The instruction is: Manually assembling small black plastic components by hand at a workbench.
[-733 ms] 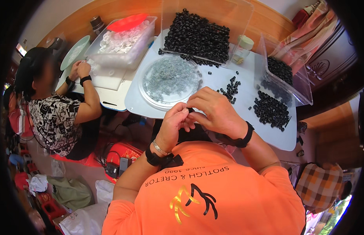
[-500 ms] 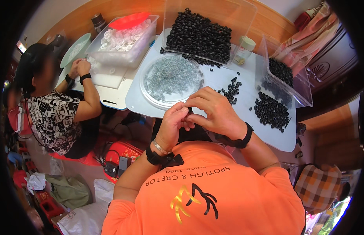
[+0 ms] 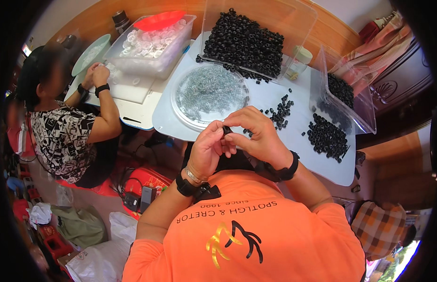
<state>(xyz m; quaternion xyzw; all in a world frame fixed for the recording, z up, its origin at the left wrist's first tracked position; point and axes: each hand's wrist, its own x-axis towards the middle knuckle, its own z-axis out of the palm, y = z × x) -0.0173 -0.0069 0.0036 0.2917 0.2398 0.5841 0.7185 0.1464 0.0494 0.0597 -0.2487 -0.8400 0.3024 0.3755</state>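
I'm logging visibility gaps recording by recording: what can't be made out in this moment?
- Head view: most of the small black part, covered by fingers of the left hand and right hand.
- Head view: the exact shape of each clear piece in the round tray; too small.
- Head view: what the co-worker's hands hold, hidden by their fingers.
- Head view: the contents of the lidded jar, small and blurred.

Soft, bright light fills the fisheye view, glaring at lower right, edges curving into black.
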